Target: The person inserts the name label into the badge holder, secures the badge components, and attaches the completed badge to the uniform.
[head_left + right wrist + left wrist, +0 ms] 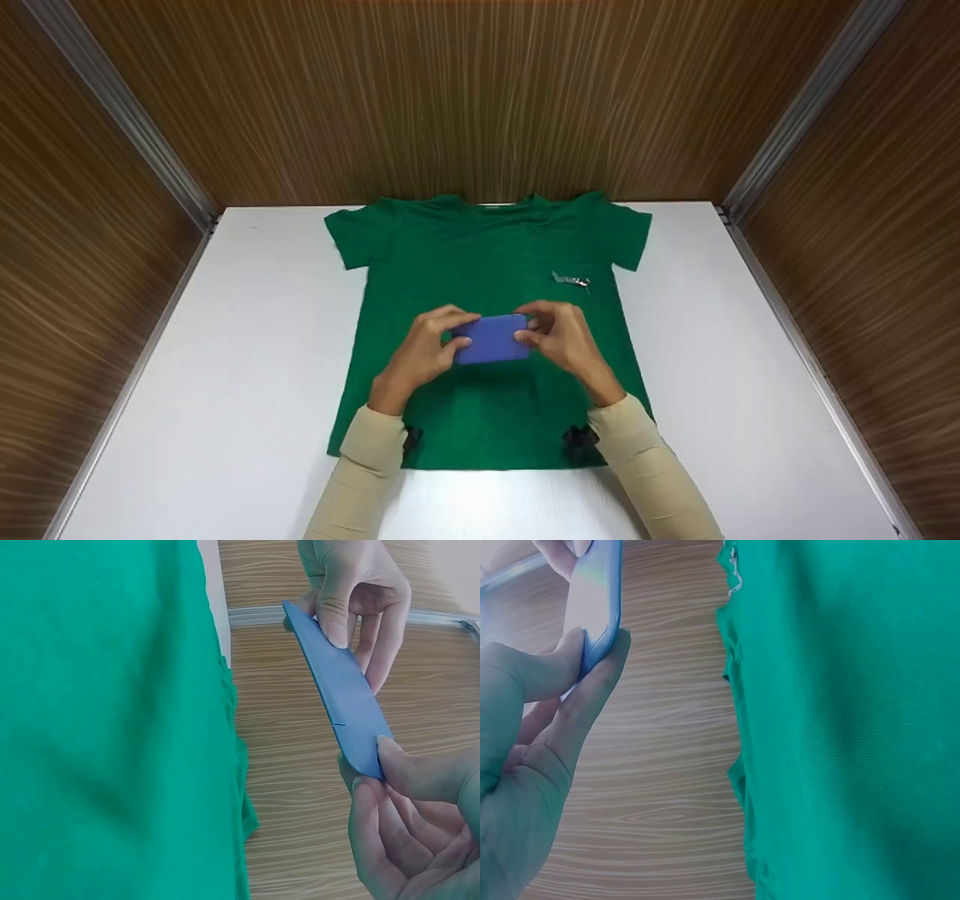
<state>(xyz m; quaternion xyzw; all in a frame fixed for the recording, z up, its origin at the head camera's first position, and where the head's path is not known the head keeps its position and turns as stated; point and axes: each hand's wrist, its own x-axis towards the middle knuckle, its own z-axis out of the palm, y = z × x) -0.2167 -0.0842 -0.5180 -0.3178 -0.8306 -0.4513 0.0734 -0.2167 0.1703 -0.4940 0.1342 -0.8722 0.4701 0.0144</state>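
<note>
Left hand (425, 346): thumb and fingers pinch the left end of one thin, smooth, round-cornered blue rectangular slab (493, 340), long axis left-to-right between the hands, above one green cloth T-shirt (465, 255). Right hand (562, 339): thumb and fingers pinch the slab's right end. Far right: small, shiny strip (572, 281) on the T-shirt.

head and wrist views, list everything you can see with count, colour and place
Flat case: 1, blue, between both hands, over the shirt
T-shirt: 1, green, spread on the table
Small shiny item: 1, silvery, on the shirt's chest, right side in head view
Table: 1, white, under the shirt
Wood-grain panels: 3, brown, back and both sides
Metal strips: several, grey, along panel edges
Wrist devices: 2, black, partly hidden by the sleeves
Sleeves: 2, beige, on the forearms
Left hand: 1, bare, pinching the case's left end
Right hand: 1, bare, pinching its right end
</note>
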